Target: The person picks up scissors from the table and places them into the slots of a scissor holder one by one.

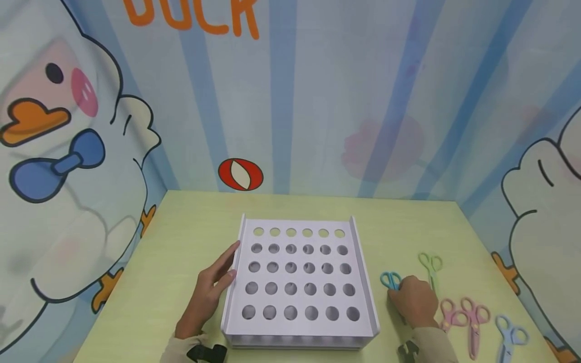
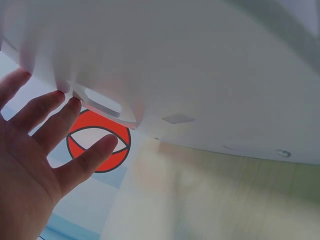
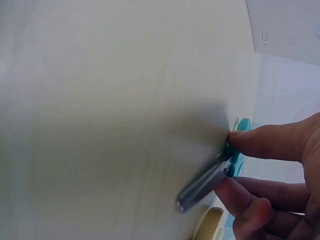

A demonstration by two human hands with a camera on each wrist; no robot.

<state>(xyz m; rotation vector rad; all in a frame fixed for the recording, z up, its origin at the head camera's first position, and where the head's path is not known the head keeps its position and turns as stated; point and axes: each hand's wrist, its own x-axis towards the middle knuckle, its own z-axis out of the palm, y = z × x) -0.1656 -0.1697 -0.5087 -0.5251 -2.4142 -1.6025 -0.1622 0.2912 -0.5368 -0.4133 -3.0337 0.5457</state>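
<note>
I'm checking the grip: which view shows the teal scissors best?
Right wrist: it shows the teal scissors, blades included, pinched close up in the right hand. The head view shows mainly the handles; left wrist shows none.

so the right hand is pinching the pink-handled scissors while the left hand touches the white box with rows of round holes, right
No, the right hand pinches turquoise-handled scissors, not pink ones: the right wrist view shows it. The rest stands.
</note>
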